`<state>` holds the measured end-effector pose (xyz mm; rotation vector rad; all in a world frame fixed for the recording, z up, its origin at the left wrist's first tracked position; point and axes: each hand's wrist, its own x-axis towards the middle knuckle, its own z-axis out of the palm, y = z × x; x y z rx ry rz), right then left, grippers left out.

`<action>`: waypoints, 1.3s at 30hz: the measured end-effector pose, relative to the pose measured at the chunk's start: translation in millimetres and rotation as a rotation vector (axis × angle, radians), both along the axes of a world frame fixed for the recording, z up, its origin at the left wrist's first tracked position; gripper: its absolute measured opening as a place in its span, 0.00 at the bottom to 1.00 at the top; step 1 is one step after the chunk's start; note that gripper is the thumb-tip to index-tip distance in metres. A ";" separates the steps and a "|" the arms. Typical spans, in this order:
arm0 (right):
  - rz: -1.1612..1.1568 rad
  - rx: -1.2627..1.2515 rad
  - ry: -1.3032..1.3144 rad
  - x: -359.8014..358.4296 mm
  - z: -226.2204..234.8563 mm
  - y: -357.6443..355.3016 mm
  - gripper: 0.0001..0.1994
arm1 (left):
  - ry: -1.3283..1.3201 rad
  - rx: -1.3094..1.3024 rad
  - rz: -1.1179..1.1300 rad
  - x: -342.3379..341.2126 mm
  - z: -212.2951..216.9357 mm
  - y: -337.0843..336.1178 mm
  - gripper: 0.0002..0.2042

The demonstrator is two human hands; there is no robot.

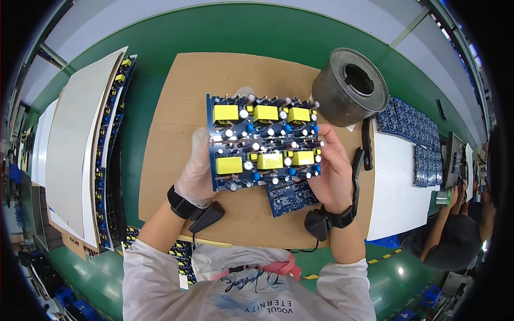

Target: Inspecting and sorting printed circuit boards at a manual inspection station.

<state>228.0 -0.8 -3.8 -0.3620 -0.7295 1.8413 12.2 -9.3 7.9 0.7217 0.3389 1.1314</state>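
Both hands hold up a blue circuit board over a brown wooden work board. The circuit board carries several yellow transformers, blue capacitors and silver-topped parts. My left hand, in a thin clear glove, grips its left edge. My right hand, bare, grips its right edge. A smaller bare blue circuit board lies on the wooden board just below the held one. Black bands sit on both wrists.
A grey metal cylinder with a hollow top stands at the back right. A black brush lies beside my right hand. Stacked boards with cardboard sheets stand at left. More blue boards lie at right, near another person.
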 end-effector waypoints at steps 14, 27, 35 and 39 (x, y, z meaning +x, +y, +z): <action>-0.057 -0.069 -0.072 -2.2 -2.1 0.1 0.12 | 0.168 0.038 0.072 5.0 4.2 5.9 0.38; -0.146 0.012 -0.173 -6.6 5.4 -1.9 0.12 | -0.157 -0.166 0.015 -4.2 0.4 8.5 0.31; 0.092 -0.101 -0.292 -7.1 11.9 -1.0 0.20 | 0.035 -0.214 -0.144 -2.3 -4.2 9.8 0.32; 0.104 -0.022 -0.472 3.3 -1.3 -1.9 0.24 | 0.089 -0.179 -0.237 2.1 -6.3 11.7 0.32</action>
